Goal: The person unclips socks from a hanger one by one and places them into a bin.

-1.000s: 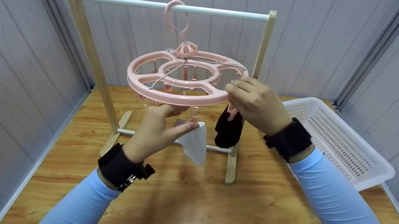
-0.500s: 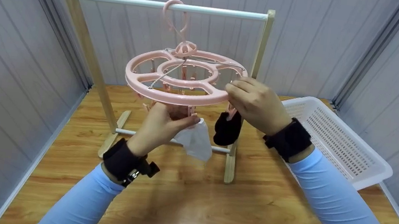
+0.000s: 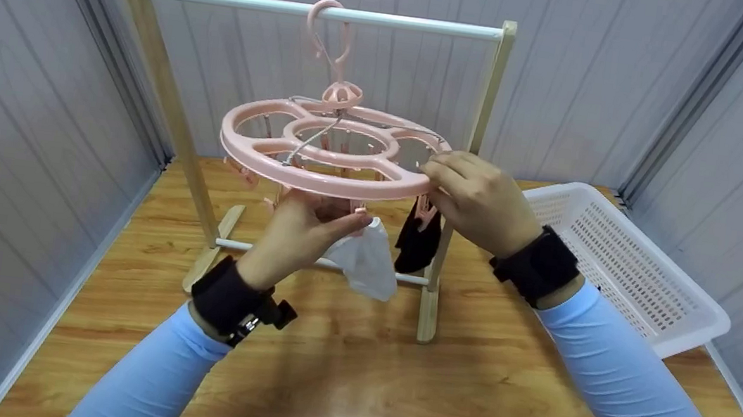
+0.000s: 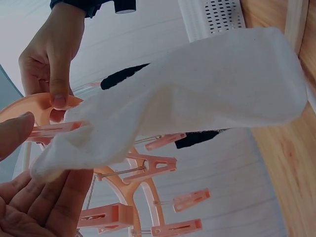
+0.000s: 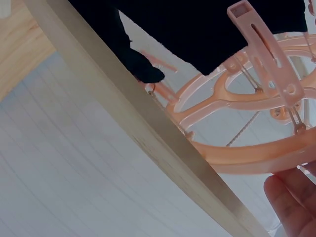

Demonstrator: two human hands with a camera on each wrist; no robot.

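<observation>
Pink round clip hanger (image 3: 328, 154) hangs by its hook from the white rail (image 3: 318, 11) of a small wooden rack (image 3: 148, 68), centre of the head view. Left hand (image 3: 301, 232) is under the hanger's near rim at 6 o'clock, fingers (image 4: 59, 197) and thumb pinching the top edge of a white sock (image 3: 365, 261) up by a pink clip (image 4: 54, 131). Sock droops below the rim, just beside the hand at its 3 o'clock; whether the clip already bites it I cannot tell. Right hand (image 3: 479, 197) is at the rim's 3 o'clock, fingers curled, thumb (image 4: 59, 98) and forefinger pinching the pink rim. Black sock (image 3: 418, 242) hangs from a clip directly under that hand, close to the white sock, not clearly touching. Right wrist view: black sock (image 5: 197, 34), clip (image 5: 266, 59), a rack post crossing diagonally. White basket (image 3: 627, 261) sits on the wooden counter (image 3: 356, 391) at 3 o'clock, well apart from the rack. Light blue sleeves, black wrist straps on both arms.
</observation>
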